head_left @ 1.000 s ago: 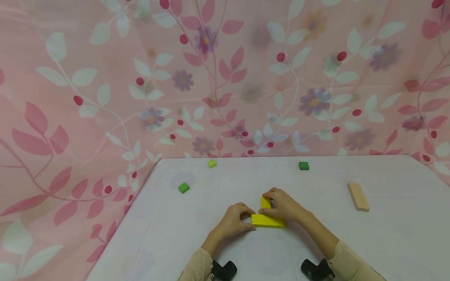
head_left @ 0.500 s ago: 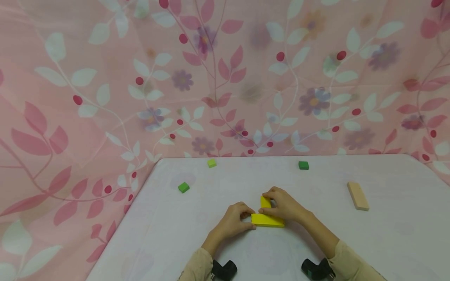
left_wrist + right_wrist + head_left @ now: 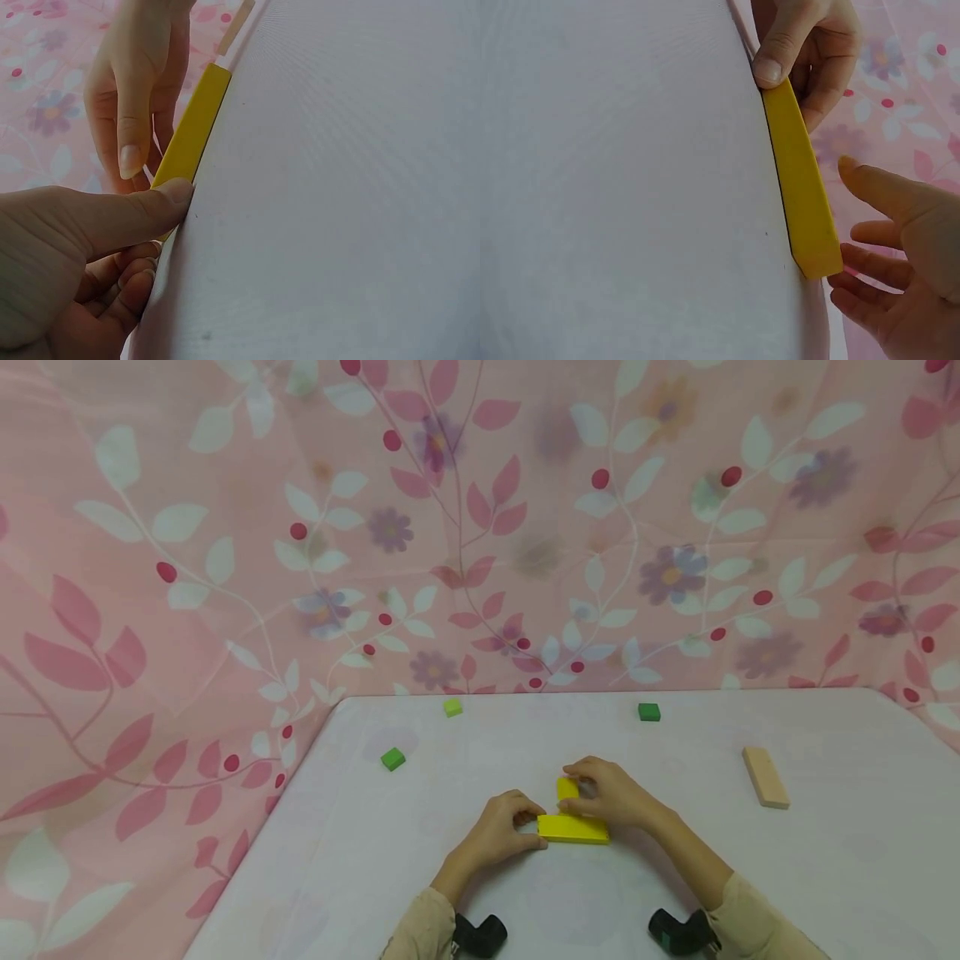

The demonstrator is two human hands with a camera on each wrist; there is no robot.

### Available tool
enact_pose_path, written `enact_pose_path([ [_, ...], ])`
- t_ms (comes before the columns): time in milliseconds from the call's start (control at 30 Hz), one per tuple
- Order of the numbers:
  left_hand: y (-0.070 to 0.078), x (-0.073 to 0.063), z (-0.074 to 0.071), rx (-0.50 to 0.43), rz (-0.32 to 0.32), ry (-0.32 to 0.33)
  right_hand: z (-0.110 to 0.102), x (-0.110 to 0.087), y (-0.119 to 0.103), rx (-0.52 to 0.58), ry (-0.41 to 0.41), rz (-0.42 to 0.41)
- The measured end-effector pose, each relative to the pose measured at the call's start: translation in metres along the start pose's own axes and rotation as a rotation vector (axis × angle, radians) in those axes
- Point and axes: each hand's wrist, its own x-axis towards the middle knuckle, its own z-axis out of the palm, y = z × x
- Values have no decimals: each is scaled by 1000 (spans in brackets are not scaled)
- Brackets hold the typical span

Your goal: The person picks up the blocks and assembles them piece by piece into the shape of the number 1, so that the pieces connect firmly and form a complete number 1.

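Observation:
In the head view a long yellow block (image 3: pixel 573 829) lies crosswise on the table, with a second yellow block (image 3: pixel 567 788) behind it, pointing away. My left hand (image 3: pixel 498 831) pinches the left end of the long block; the left wrist view shows the thumb (image 3: pixel 176 191) on its face. Around the second block, my right hand (image 3: pixel 611 793) hovers with thumb and fingers loosely spread. In the right wrist view those fingers (image 3: pixel 870 266) sit beside the long block's near end, parted and relaxed. The second block is hidden from both wrist views.
Two light green blocks (image 3: pixel 453 708) (image 3: pixel 393 759) lie at the back left of the white table (image 3: pixel 300 860). A dark green block (image 3: pixel 649 712) sits at the back, and a plain wooden plank (image 3: pixel 766 777) to the right. Floral cloth (image 3: pixel 480 527) hangs behind.
My right hand has shifted slightly to the right, its thumb sliding off the left side of the second yellow block. The left hand keeps its hold, and the blocks stay practically in place.

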Motion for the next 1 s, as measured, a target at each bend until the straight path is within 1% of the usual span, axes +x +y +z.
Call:
enact_pose_path([
  [67, 0, 0, 0, -3, -4, -2, -3, -1, 2, 26, 12, -6],
  [233, 1, 0, 0, -8, -18, -4, -11, -4, 6, 49, 29, -16],
  [367, 2, 0, 0, -13, -26, -6, -19, -9, 11, 64, 35, 10],
  [567, 2, 0, 0, -25, -25, -4, -34, -21, 21, 59, 73, 42],
  [667, 2, -1, 0, -26, -23, 0, -43, -28, 27, 58, 94, 35],
  [767, 2, -1, 0, -24, -26, 6, -50, -34, 32, 61, 104, 44],
  [1000, 1, -2, 1, -40, -41, 17, -60, -46, 44, 58, 147, 44],
])
